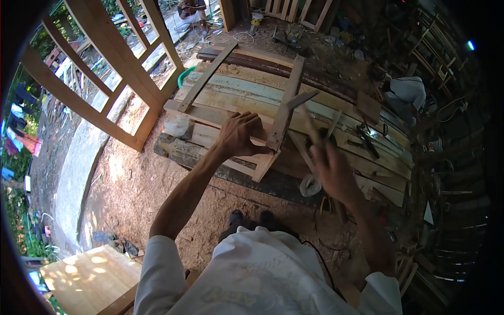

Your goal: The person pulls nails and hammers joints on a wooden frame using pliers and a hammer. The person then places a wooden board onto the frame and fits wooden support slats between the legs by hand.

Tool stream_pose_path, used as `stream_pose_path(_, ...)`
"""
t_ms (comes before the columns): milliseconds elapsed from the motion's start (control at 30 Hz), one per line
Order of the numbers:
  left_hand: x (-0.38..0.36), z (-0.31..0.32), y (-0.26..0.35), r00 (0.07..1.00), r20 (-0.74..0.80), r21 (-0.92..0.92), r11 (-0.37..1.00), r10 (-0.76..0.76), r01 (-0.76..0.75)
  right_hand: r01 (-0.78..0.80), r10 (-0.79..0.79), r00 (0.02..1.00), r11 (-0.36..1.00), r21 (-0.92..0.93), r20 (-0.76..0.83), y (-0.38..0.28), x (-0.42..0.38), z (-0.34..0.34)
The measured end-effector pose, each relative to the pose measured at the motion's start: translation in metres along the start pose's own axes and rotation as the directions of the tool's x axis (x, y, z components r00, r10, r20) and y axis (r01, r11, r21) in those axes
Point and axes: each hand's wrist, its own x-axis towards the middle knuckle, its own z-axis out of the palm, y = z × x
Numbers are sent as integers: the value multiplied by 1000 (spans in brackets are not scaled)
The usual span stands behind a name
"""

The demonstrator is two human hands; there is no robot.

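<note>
A wooden frame (283, 116) of pale and darker strips lies on the plank-topped workbench (247, 105). My left hand (239, 135) is closed over the frame's near rail, its fingers curled and its thumb stretched to the corner joint. Whatever small thing may sit at the thumb tip is too small to make out. To the right, my right hand (332, 167) grips the wooden handle of a hammer (310, 126), slightly blurred. The hammer's dark head (303, 100) is raised and overlaps the frame's right strip in this view.
Hand tools (365, 142) and offcuts lie on the bench's right side. A clear plastic bag (178, 127) sits at its left. A tall wooden frame (105, 58) stands at left. One person (192, 14) is at the back, another (407, 92) at right. Shavings cover the ground (157, 199).
</note>
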Motion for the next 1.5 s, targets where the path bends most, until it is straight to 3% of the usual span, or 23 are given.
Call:
stream_pose_path(67, -1, -1, 2, 1000, 10, -3, 1000, -21, 21, -105, 101, 994, 984, 142, 31, 7, 1, -12)
stream_pose_path(133, 0, 0, 1, 1000, 13, 0, 1000, -13, 13, -336, 241, 941, 732, 593, 237, 12, 1, -19)
stream_pose_path(233, -1, 0, 1, 1000, 20, 13, 1000, -17, 17, -369, 275, 929, 673, 641, 247, 26, -2, 5)
stream_pose_path(400, 0, 0, 2, 1000, 5, 19, 1000, 8, -8, -515, 287, 828, 730, 450, 481, 38, -3, 12)
stream_pose_path(467, 1, -1, 4, 997, 63, 46, 998, -40, 38, -371, 199, 924, 671, 643, 325, 41, 0, 5)
stream_pose_path(533, 2, -1, 5, 994, 90, 43, 998, -59, 55, -337, 277, 939, 623, 706, 204, 35, -2, 22)
stream_pose_path(600, 3, -2, 4, 991, 113, 48, 997, -69, 64, -241, 149, 943, 922, 303, 297, 48, -4, 43)
stream_pose_path(633, 2, 0, 4, 998, 61, 39, 999, -17, 15, -137, 47, 955, 945, 297, 292, 52, 2, 36)
stream_pose_path(767, 5, -1, 7, 999, 42, 44, 999, -28, 26, -340, 179, 932, 735, 586, 316, 42, 6, 12)
stream_pose_path(833, 1, -3, 7, 998, 53, 41, 999, -28, 26, -13, -30, 978, 979, 202, 208, 57, 4, 37)
stream_pose_path(867, 3, -4, 6, 998, 60, 38, 999, -20, 17, -9, -34, 978, 978, 208, 206, 57, 4, 33)
stream_pose_path(967, 6, -1, 7, 999, 34, 34, 999, -20, 19, -522, 372, 842, 743, 418, 390, 33, 5, -2)
stream_pose_path(1000, 5, -2, 7, 999, 37, 31, 999, -28, 27, -528, 376, 838, 741, 415, 397, 35, 5, 1)
stream_pose_path(1067, 5, -2, 8, 996, 81, 71, 997, -46, 40, -403, 319, 915, 725, 559, 245, 46, 5, 14)
stream_pose_path(1100, 5, -3, 7, 996, 78, 75, 997, -42, 37, -118, 60, 965, 969, 216, 256, 49, 7, 32)
stream_pose_path(1133, 3, -3, 5, 997, 73, 42, 999, -28, 25, -112, 55, 966, 970, 215, 251, 54, 7, 29)
stream_pose_path(1200, 7, -4, 5, 998, 60, 11, 1000, -15, 14, -463, 239, 855, 752, 469, 461, 43, 4, 9)
stream_pose_path(1267, 7, -3, 9, 996, 61, 40, 997, -61, 58, -459, 292, 878, 739, 493, 380, 40, 6, 10)
stream_pose_path(1333, 4, -1, 8, 996, 62, 43, 997, -69, 67, 25, -32, 999, 947, 319, 18, 71, 6, 40)
stream_pose_path(1367, 5, -3, 7, 996, 61, 54, 997, -61, 58, 264, -244, 960, 951, 159, -136, 77, 7, 46)
stream_pose_path(1400, 7, -5, 6, 997, 53, 61, 997, -59, 55, 275, -255, 957, 949, 156, -138, 73, 8, 42)
stream_pose_path(1433, 6, -5, 8, 999, 35, 36, 999, -28, 27, 9, -40, 996, 942, 337, 83, 63, 4, 33)
stream_pose_path(1500, 7, -5, 6, 1000, 2, 15, 1000, -2, 2, -468, 213, 850, 725, 505, 481, 41, 8, 0)
